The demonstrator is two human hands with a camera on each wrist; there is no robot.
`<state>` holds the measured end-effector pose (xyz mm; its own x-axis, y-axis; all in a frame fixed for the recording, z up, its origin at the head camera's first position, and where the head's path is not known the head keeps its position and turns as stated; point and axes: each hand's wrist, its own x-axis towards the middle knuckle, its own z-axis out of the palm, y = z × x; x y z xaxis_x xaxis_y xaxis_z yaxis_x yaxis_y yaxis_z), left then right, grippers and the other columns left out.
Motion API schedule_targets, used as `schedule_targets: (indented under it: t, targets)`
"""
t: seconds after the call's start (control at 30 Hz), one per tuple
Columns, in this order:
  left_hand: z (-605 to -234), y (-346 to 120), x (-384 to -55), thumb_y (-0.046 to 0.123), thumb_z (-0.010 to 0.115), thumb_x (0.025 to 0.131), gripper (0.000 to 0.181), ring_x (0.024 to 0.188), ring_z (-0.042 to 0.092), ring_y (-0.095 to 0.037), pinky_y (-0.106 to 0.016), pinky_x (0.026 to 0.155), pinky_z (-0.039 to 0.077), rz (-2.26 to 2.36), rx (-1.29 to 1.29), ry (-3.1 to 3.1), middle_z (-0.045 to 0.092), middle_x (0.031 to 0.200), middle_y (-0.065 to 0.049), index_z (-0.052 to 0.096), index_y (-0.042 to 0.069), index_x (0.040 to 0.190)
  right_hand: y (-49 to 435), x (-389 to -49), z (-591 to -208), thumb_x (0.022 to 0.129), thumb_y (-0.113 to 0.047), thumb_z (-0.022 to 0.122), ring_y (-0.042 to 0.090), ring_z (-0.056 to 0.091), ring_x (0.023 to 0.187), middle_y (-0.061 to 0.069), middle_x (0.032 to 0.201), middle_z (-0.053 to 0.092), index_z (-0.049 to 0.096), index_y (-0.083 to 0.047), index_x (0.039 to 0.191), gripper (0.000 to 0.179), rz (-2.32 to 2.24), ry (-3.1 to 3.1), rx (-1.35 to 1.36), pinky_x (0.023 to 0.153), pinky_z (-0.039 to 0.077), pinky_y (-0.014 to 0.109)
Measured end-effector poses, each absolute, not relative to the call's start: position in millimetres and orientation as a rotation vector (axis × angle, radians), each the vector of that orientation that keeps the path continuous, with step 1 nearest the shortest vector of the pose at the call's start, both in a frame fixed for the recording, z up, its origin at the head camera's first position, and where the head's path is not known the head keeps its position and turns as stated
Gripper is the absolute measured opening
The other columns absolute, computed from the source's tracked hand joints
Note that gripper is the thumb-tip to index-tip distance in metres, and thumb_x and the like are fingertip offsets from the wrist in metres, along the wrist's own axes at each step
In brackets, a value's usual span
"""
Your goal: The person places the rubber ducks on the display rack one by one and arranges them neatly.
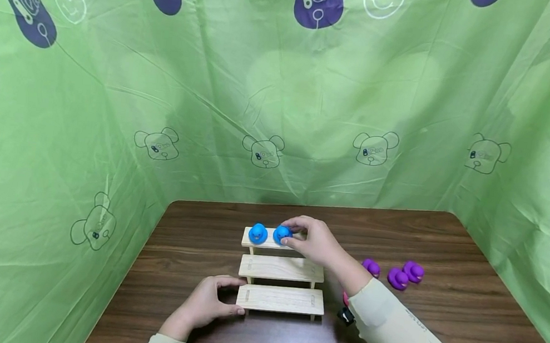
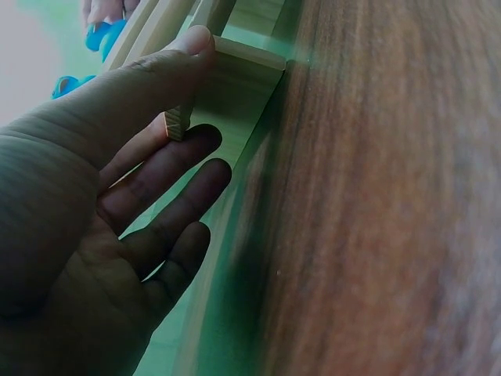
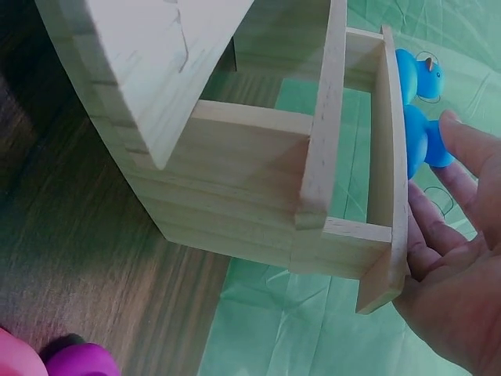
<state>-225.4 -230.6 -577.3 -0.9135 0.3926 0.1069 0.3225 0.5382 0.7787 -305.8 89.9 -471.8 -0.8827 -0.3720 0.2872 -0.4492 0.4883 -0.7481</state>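
Note:
A three-step wooden stand [image 1: 279, 299] stands on the table. My right hand [image 1: 316, 243] pinches a blue rubber duck [image 3: 421, 139] between thumb and fingers at the top step, where the duck appears to rest. To its left, a second blue duck [image 1: 258, 234] sits on the same step. The middle and bottom steps hold nothing. At the stand's left end, my left hand [image 1: 206, 302] holds the bottom step, thumb at the front edge and index finger toward the back. In the left wrist view, the other fingers of the left hand [image 2: 78, 227] lie loosely beside the stand.
Several purple ducks, among them one purple duck [image 1: 397, 279], are on the dark wooden table [image 1: 439, 328] to the right. A pink object [image 1: 345, 298] is mostly hidden behind the right forearm. Green patterned cloth [image 1: 306, 158] surrounds the table at the back and sides.

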Motion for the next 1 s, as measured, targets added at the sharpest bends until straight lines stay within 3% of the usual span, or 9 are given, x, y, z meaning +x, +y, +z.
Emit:
schedule_targets:
  t: [0.27,0.43,1.0]
  targets:
    - [-578.1,-231.3,-225.7,0.04,0.098,0.072,0.057,0.12,0.064,-0.012,-0.037,0.108,0.049,1.331,0.638,2.686,0.072,0.12,0.016,0.077,0.026,0.122,91.1,-303.9,-472.6,0.088,-0.019,0.088,0.013,0.069,0.107,-0.008,0.114,0.07,0.075,-0.016,0.124,0.038,1.401,-2.607,0.733,0.1,0.054,0.041]
    - [-578.1,-230.9,-225.4,0.04,0.098,0.072,0.056,0.12,0.064,-0.012,-0.037,0.108,0.048,1.321,0.641,2.695,0.072,0.12,0.017,0.077,0.027,0.122,94.0,-301.7,-471.5,0.086,-0.018,0.089,0.025,0.07,0.111,-0.004,0.117,0.071,0.074,-0.012,0.125,0.042,1.443,-2.57,0.714,0.1,0.054,0.043]
    - [-578.2,-230.5,-225.0,0.04,0.098,0.072,0.056,0.12,0.063,-0.012,-0.037,0.108,0.048,1.326,0.632,2.695,0.072,0.12,0.017,0.077,0.028,0.122,115.3,-292.9,-472.7,0.087,-0.017,0.088,0.028,0.067,0.119,-0.001,0.127,0.07,0.073,-0.023,0.129,0.045,1.449,-2.531,0.629,0.102,0.053,0.051]
